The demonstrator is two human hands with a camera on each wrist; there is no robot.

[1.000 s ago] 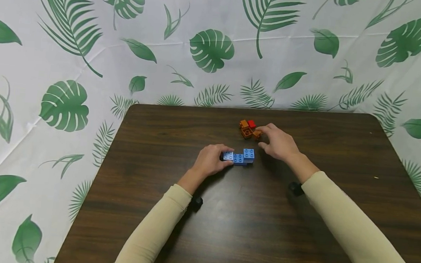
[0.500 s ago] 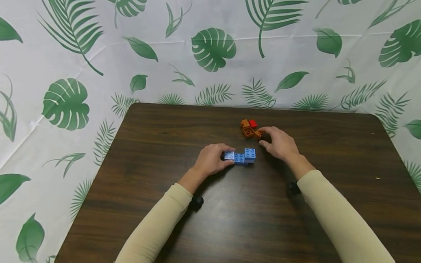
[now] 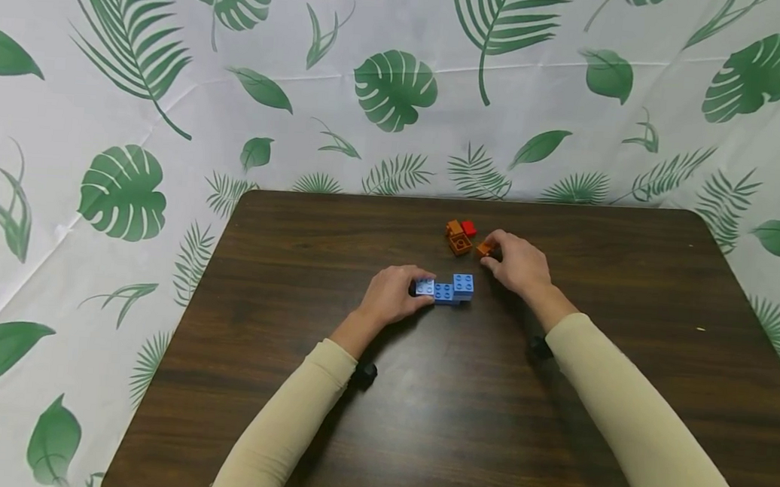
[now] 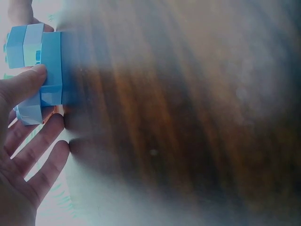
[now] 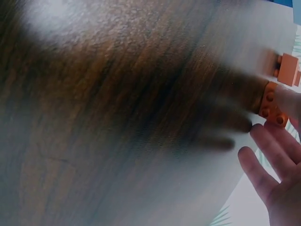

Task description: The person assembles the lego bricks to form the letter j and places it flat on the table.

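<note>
Right now your left hand (image 3: 392, 295) grips the blue blocks (image 3: 446, 288) at their 9 o'clock end, fingers curled against the side; the left wrist view shows a fingertip (image 4: 35, 75) pressed on the blue stack (image 4: 40, 70). The blocks sit on the table (image 3: 419, 411) near its middle. Your right hand (image 3: 520, 266) is at 2 o'clock from them, pinching a small orange brick (image 3: 484, 248) between thumb and fingertips; the right wrist view shows that brick (image 5: 271, 105) against your fingers (image 5: 277, 141). At 9 o'clock from the brick, just apart from it, lies an orange-and-red cluster (image 3: 460, 236). A leaf-print cloth (image 3: 394, 93) hangs behind the table.
</note>
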